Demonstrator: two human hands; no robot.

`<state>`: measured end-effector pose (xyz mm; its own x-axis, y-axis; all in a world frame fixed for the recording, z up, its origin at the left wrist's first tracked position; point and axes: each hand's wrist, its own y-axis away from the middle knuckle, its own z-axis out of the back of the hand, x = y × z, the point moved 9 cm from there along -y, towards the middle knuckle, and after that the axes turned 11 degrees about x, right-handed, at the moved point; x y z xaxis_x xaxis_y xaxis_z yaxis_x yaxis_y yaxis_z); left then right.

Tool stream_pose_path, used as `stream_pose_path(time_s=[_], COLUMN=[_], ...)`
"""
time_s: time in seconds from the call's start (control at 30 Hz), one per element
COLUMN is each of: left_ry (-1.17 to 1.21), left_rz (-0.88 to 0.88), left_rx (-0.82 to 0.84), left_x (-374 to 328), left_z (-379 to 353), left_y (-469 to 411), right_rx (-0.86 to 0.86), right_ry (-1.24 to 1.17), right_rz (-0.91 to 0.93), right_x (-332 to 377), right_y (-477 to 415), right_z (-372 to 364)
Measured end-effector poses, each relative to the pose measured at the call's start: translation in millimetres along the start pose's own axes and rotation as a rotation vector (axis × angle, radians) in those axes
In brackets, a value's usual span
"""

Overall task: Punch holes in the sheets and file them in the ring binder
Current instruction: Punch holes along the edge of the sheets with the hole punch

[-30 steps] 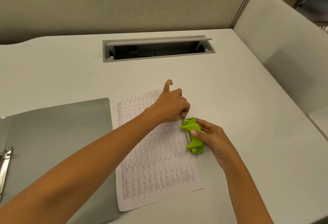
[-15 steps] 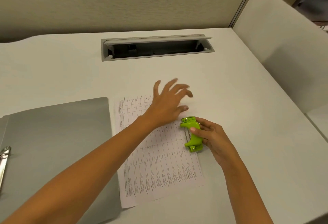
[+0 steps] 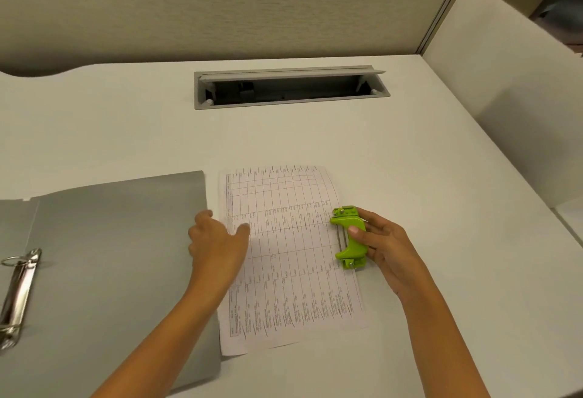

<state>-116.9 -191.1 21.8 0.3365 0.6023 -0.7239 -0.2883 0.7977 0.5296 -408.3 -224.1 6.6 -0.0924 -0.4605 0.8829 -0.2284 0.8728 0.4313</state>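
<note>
A printed sheet (image 3: 290, 258) with a table of text lies flat on the white desk (image 3: 315, 138). A green hole punch (image 3: 349, 237) sits over the sheet's right edge, and my right hand (image 3: 386, 246) grips it from the right with the thumb on top. My left hand (image 3: 217, 244) rests at the sheet's left edge, thumb on the paper and fingers spread over the gap to the binder. The grey ring binder (image 3: 110, 265) lies open on the left, its metal rings (image 3: 19, 293) at the far left.
A grey cable hatch (image 3: 290, 88) stands open in the desk near the back. A beige partition wall (image 3: 220, 3) closes the far side. A white divider panel (image 3: 511, 88) rises at the right desk edge.
My left hand has left the top of the hole punch, opened, and swept left across the sheet to its left edge. My right hand keeps hold of the punch.
</note>
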Motion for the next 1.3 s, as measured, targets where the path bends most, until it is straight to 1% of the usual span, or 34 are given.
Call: stream_pose_path(time_s=[0.13, 0.27, 0.47, 0.63, 0.77, 0.97, 1.1, 1.23, 1.3], left_ry=[-0.001, 0.092, 0.213, 0.206, 0.187, 0.262, 0.259, 0.240, 0.245], left_rz=[0.034, -0.003, 0.058, -0.030, -0.110, -0.108, -0.117, -0.134, -0.139], left_rx=[0.028, 0.041, 0.100, 0.218, 0.195, 0.201, 0.199, 0.196, 0.194], left_x=[2.5, 2.2, 16.4, 12.3, 14.3, 28.8, 32.1, 31.8, 32.0], left_z=[-3.0, 3.1, 6.9, -0.4, -2.5, -7.7, -8.5, -8.4, -9.0], left_y=[5.8, 4.9, -7.7, -10.1, -6.3, -4.3, -5.9, -7.9, -7.8], right_rx=[0.003, -0.004, -0.018, -0.010, -0.025, 0.008, 0.024, 0.082, 0.084], right_ry=[0.003, -0.020, -0.044, -0.043, -0.031, -0.034, -0.036, -0.022, -0.014], right_rz=[0.008, -0.003, -0.024, -0.036, -0.049, -0.126, -0.130, -0.171, -0.183], right_x=[1.5, 0.1, -0.4, -2.4, -3.1, -7.4, -4.0, -3.3, -1.8], right_y=[1.0, 2.7, 2.0, -1.1, -2.7, -2.5, -4.0, -4.0, -4.1], right_z=[-1.5, 1.5, 6.8, 6.1, 9.2, 10.9, 9.2, 7.8, 8.8])
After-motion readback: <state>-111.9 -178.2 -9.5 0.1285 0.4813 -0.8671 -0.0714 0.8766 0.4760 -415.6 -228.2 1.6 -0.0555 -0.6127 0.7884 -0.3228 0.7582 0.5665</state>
